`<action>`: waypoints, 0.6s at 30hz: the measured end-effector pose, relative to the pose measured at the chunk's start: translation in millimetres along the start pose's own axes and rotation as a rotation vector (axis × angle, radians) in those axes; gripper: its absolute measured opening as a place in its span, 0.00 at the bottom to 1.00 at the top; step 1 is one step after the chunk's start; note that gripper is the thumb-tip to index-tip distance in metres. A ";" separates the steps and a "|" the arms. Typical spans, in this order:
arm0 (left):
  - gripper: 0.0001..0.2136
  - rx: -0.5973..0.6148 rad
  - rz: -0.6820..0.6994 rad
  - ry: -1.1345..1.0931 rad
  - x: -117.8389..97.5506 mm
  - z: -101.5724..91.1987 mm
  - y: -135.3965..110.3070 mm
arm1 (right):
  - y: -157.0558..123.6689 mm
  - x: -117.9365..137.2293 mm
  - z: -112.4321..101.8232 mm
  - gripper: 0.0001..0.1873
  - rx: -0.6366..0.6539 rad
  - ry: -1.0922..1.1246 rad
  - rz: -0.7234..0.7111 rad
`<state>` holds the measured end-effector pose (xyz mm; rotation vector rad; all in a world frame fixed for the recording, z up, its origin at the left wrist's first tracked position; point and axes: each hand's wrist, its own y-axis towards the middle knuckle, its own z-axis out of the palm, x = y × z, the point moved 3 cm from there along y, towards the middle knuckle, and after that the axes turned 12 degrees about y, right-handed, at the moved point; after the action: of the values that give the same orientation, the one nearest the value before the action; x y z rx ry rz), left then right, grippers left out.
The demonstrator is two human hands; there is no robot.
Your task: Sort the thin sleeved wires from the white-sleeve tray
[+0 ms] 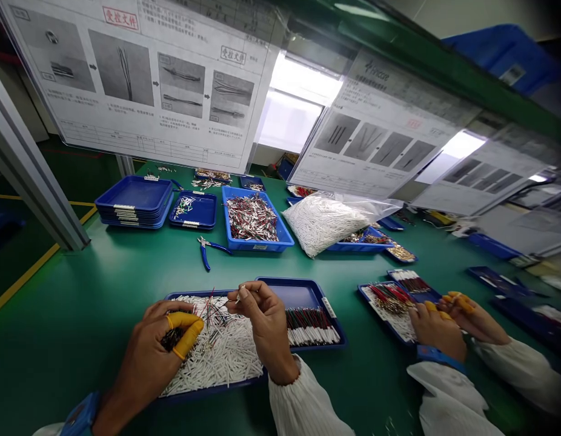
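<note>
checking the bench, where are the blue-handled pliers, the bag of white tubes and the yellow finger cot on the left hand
blue-handled pliers (pixel 208 245), head view, on the pivot
bag of white tubes (pixel 328 223), head view, on the middle of the bag
yellow finger cot (pixel 187 335), head view, on its middle

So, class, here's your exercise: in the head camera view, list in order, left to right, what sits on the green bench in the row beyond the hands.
A stack of blue plastic trays, then a shallow blue tray of short wires, then a blue tray of red-and-silver wires, then a clear plastic bag of white tubes.
</note>
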<state>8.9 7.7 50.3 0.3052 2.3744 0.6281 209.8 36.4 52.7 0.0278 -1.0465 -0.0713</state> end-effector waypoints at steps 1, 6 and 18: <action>0.08 -0.001 0.000 0.002 -0.1 0.0 0.1 | 0.0 -0.3 0.5 0.13 0.010 -0.004 -0.001; 0.07 -0.002 0.001 0.005 -1.7 -0.5 1.3 | 1.9 0.3 -1.7 0.14 0.003 -0.029 -0.018; 0.06 0.006 0.009 0.004 -0.4 -0.1 0.3 | -4.0 1.4 5.0 0.12 0.023 0.073 -0.015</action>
<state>9.1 7.8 50.8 0.3178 2.3801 0.6263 206.0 32.4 56.2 0.0585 -0.9738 -0.0715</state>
